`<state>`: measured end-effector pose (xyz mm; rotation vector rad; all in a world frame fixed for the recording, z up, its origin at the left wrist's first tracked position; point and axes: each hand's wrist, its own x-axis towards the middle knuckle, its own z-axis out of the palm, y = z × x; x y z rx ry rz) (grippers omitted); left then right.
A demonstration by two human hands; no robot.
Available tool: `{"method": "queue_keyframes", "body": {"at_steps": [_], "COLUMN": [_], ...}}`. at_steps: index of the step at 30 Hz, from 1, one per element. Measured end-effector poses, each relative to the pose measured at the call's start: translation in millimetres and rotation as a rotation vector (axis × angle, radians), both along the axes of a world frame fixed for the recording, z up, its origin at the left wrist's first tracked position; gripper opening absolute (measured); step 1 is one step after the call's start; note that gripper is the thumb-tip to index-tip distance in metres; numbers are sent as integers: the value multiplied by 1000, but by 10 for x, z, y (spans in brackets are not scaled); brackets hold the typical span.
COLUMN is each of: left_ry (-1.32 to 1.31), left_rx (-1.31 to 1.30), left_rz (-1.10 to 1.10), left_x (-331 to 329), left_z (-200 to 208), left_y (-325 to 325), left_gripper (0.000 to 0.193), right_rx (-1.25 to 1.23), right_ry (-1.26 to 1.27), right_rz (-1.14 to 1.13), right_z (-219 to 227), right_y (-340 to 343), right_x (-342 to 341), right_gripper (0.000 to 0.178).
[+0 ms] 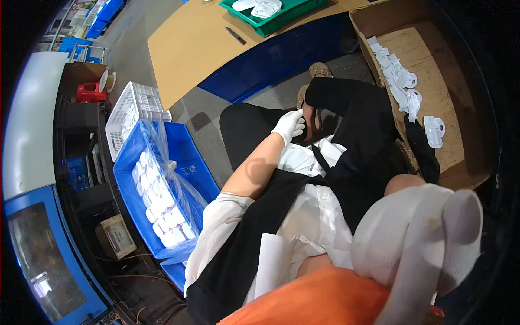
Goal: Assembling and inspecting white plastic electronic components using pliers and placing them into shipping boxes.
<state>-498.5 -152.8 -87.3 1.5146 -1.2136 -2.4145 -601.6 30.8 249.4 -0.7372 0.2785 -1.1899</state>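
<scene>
My left hand (290,128), in a white glove, is over my lap, next to the black trouser leg. Its fingers are curled in, and no object shows in them. My right hand (417,238), also in a white knit glove, is raised very close to the camera at the lower right. Its fingers are bent; whatever they hold, if anything, is hidden. Beside it, along the lower edge, lies a bright orange piece that looks like fabric (319,298). White and black clothing covers my body.
White plastic parts (398,76) lie in a cardboard box (455,146) at right. At left stand a blue bin (189,149) of white pieces, a white basket (149,97) and a blue-framed machine (46,195). A pen (235,36) and green tray (271,24) rest on the table (184,49).
</scene>
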Motion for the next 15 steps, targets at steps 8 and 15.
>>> {"method": "queue_keyframes", "body": {"at_steps": [8, 15], "left_ry": [0, -9], "left_rx": [-19, -18], "left_rz": [-15, -11], "left_x": [-6, -9], "left_z": [31, 27], "left_y": [8, 4], "left_gripper": [52, 51], "right_rx": [32, 60], "right_ry": [-14, -41], "right_rz": [119, 215], "right_z": [124, 66], "right_y": [-150, 92], "right_x": [104, -264], "right_gripper": [34, 36]}}
